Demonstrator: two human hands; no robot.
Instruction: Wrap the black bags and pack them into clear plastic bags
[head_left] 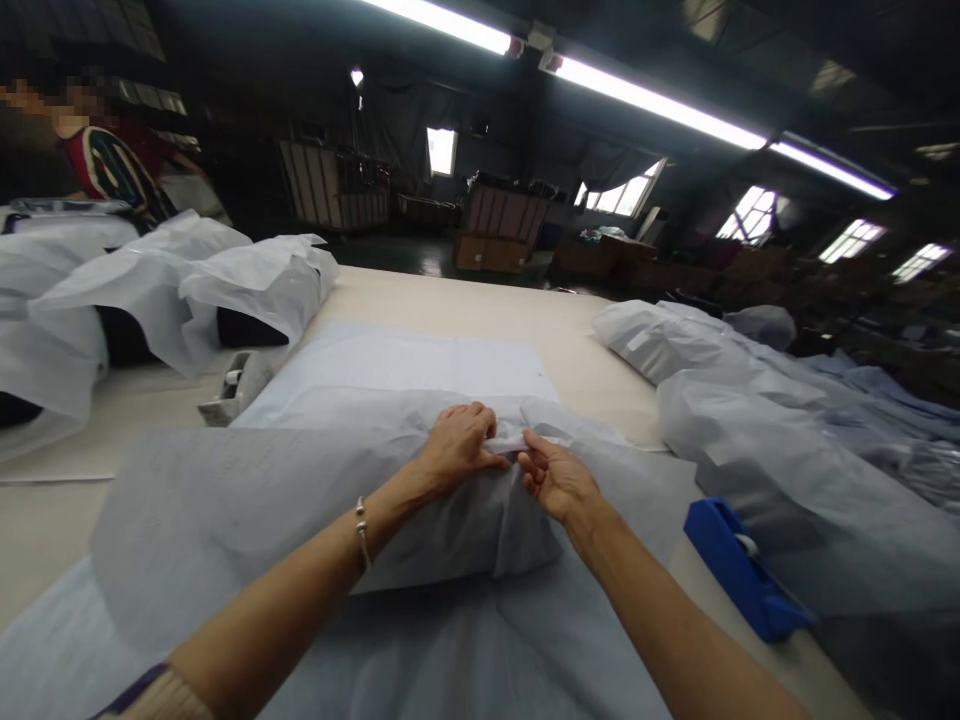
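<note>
A thin white translucent wrapping sheet (247, 500) is folded over a bundle in front of me, its contents hidden. My left hand (461, 440) has its fingers curled on a gathered fold of the sheet. Close beside it, my right hand (551, 475) pinches the same bunched fold between thumb and fingers. The two hands are a short gap apart, with the gathered strip running between them. Beneath the bundle, pale bluish sheets (450, 355) lie on the table and hang toward me.
A blue tape dispenser (742, 570) stands at the right, and a grey one (236, 385) at the left. White-wrapped bundles (255, 280) with dark contents line the left; more wrapped bundles (720, 380) lie along the right. The cream table (420, 295) stretches ahead. A person (120, 165) stands far left.
</note>
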